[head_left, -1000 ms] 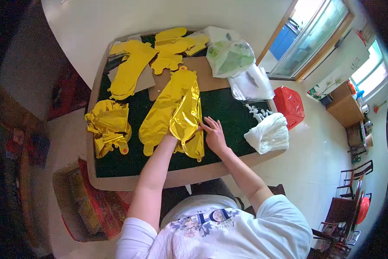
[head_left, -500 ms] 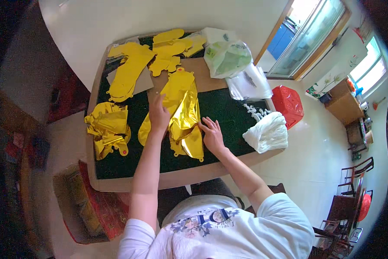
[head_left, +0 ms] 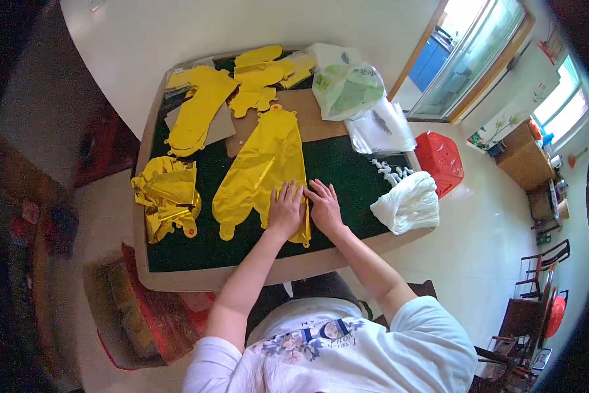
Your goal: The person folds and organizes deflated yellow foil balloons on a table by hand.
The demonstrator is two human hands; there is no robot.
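A flat, uninflated gold foil balloon (head_left: 258,173) lies on the dark green table top in front of me, with a small red mark at its far end. My left hand (head_left: 286,213) rests flat on the balloon's near right part, fingers stretched out. Right beside it, my right hand (head_left: 324,211) touches the balloon's right edge, its fingers extended and apart. What lies under the left palm is hidden. To the left sits a crumpled pile of gold foil balloons (head_left: 166,193). Beyond it are stacked flat gold balloons (head_left: 199,114), and more gold balloons (head_left: 258,75) lie at the far edge.
Brown cardboard (head_left: 320,118) lies under the far end of the balloon. At the back right are a white-and-green plastic bag (head_left: 350,88) and clear plastic sleeves (head_left: 383,131). A white cloth-like bundle (head_left: 409,204) sits at the right edge, near a red stool (head_left: 438,160).
My left hand has moved right and nearer, from the balloon's middle to beside my right hand. The raised, creased foil now lies flatter and spread wider. My right hand has hardly moved.
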